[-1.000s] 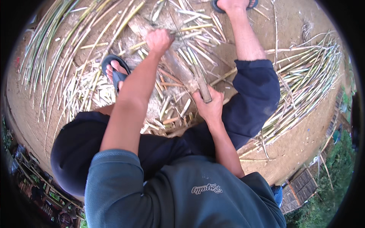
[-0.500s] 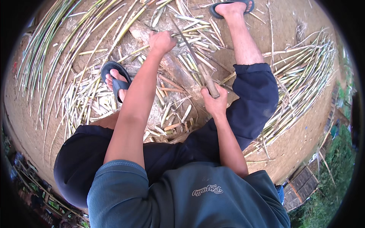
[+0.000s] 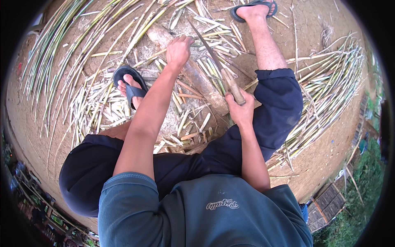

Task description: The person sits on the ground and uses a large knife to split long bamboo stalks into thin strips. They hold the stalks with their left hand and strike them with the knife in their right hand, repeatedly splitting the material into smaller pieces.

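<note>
My right hand point(image 3: 240, 108) is wrapped round the wooden handle of a long-bladed machete point(image 3: 222, 68). Its dark blade points up and to the left, clear of my left hand. Fingers curled, my left hand point(image 3: 179, 50) is closed over a pale green cane stalk point(image 3: 150, 58) above a thick log point(image 3: 201, 82) on the ground. The fingers partly hide the stalk. Short cut pieces of cane point(image 3: 109, 105) lie heaped left of the log, and more cut pieces point(image 3: 218, 43) are strewn on its far right side.
Long uncut stalks point(image 3: 53, 53) fan out at the far left. Another pile of long stalks point(image 3: 329, 86) lies on the right beyond my knee. My sandalled left foot point(image 3: 131, 86) rests close to the log, the right foot point(image 3: 253, 10) farther out. Bare earth surrounds the piles.
My left hand has shifted slightly right and nearer, its fingers less tightly bunched. My right hand and the machete have moved a little to the right. The view has also shifted slightly.
</note>
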`<state>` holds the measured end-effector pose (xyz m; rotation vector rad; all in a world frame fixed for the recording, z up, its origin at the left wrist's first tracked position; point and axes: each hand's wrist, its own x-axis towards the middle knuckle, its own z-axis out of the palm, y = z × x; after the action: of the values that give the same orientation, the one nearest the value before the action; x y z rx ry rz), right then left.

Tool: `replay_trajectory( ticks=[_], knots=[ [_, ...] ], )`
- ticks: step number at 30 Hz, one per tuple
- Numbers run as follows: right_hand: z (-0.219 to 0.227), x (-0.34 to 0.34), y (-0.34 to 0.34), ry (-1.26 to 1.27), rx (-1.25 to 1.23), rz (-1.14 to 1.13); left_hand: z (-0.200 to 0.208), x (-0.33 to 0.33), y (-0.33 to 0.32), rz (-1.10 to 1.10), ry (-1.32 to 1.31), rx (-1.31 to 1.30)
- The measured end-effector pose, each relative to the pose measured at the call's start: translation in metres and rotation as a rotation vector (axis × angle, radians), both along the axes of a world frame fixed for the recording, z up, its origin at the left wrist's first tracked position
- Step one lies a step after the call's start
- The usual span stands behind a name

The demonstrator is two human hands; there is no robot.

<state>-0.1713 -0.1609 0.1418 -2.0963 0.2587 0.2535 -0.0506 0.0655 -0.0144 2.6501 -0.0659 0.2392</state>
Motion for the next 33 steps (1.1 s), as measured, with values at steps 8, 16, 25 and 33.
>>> replay_trajectory(
  ticks=[8, 16, 25, 33],
  knots=[
    [-0.006, -0.014, -0.005, -0.034, 0.015, -0.099, -0.009, 0.007, 0.004, 0.098, -0.101, 0.020],
    [-0.003, -0.047, 0.006, -0.150, -0.253, 0.151, 0.010, 0.039, 0.047, 0.266, -0.214, 0.077],
    [-0.011, 0.020, 0.024, -0.030, -0.611, 0.639, 0.112, 0.037, 0.068, 0.096, 0.102, -0.050],
    [0.053, 0.198, 0.087, -1.223, -0.568, 0.932, 0.213, -0.009, 0.050, 0.025, 0.128, -0.120]
  ],
)
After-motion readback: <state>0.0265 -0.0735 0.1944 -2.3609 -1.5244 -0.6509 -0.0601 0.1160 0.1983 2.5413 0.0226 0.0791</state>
